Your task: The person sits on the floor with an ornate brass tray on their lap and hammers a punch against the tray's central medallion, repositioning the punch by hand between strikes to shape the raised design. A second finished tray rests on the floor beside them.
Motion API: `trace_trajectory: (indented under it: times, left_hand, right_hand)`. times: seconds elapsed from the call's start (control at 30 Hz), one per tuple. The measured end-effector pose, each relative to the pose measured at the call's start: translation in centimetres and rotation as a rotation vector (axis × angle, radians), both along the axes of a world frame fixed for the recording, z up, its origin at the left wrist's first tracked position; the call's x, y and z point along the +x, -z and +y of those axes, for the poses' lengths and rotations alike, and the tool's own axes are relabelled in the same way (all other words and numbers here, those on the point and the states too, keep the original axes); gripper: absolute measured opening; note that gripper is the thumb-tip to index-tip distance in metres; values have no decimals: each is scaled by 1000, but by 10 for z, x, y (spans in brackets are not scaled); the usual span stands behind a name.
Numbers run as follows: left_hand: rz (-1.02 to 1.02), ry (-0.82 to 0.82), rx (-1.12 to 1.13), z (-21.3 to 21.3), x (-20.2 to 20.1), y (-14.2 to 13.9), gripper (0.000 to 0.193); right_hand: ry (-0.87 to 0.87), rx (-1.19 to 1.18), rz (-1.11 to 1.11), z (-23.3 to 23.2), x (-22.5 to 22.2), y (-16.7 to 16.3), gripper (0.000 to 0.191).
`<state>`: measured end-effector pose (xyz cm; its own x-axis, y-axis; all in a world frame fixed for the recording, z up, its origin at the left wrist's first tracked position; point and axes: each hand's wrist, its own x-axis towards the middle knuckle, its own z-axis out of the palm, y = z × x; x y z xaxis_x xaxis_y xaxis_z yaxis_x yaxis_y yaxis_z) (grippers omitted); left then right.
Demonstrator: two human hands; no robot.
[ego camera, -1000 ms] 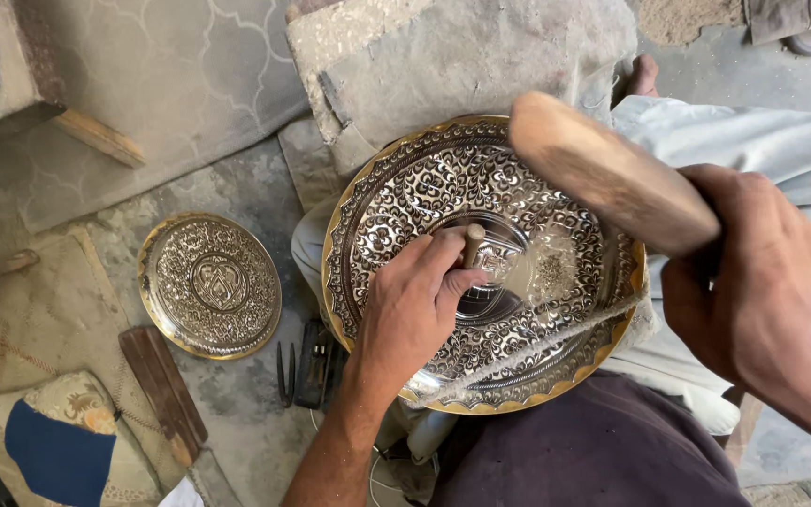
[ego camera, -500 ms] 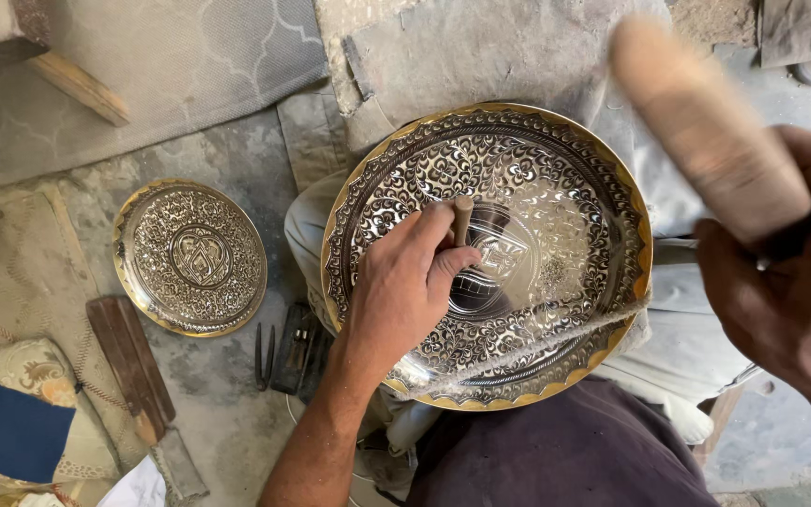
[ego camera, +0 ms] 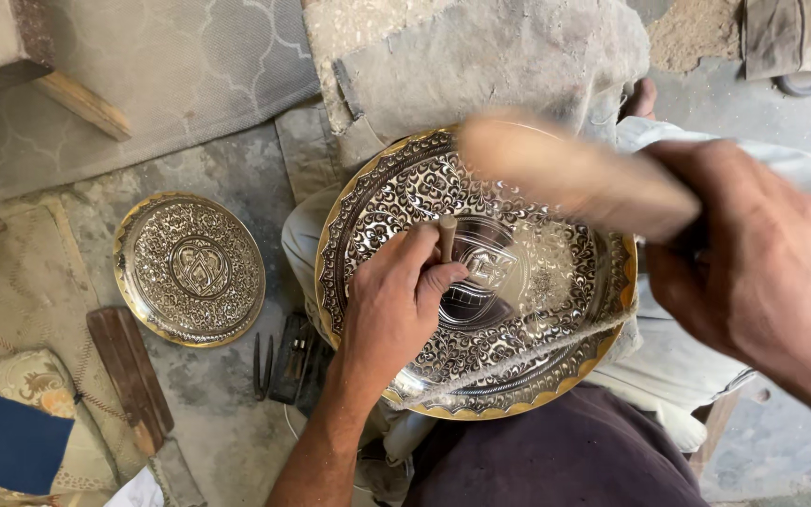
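Dusty floor; left hand [ego camera: 391, 310] clamps punch [ego camera: 447, 237] on plate [ego camera: 556, 282], right hand [ego camera: 753, 263] grips mallet [ego camera: 574, 178]

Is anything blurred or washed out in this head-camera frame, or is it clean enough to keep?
Head view: the wooden mallet in the right hand is smeared by motion blur; the left hand, its punch and the large engraved plate are sharp. The plate's centre has mild glare. Daylight is soft, shadows faint; the small plate is clear.
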<state>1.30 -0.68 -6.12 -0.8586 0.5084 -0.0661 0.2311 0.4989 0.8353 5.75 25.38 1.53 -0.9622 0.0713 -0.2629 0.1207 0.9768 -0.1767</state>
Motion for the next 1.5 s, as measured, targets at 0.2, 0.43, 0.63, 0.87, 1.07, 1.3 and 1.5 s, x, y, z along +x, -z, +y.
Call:
trace_trajectory:
  times: [0.2,0.43,0.63,0.87,1.07,1.3,1.5]
  left_hand:
    - [68,20,22,0,3,-3,36]
    - [50,29,-28,-3,8,-7,34]
    - [65,-41,25,-11,19,-20,24]
    - [-258,-317,231,-17,33,-32,16]
    - [-126,-26,167,16,34,-25,32]
    - [18,137,76,49,48,-11,42]
    - [-20,167,42,69,62,-2,44]
  right_hand:
    - [-23,114,-31,0,12,-2,51]
    - [-27,101,5,-3,18,-15,45]
    - [-97,114,-6,-6,49,-18,45]
    - [589,-57,-162,28,119,19,46]
    - [834,-328,-164,49,160,57,52]
    - [617,-516,19,77,169,46,63]
    - [343,-261,74,87,139,22,67]
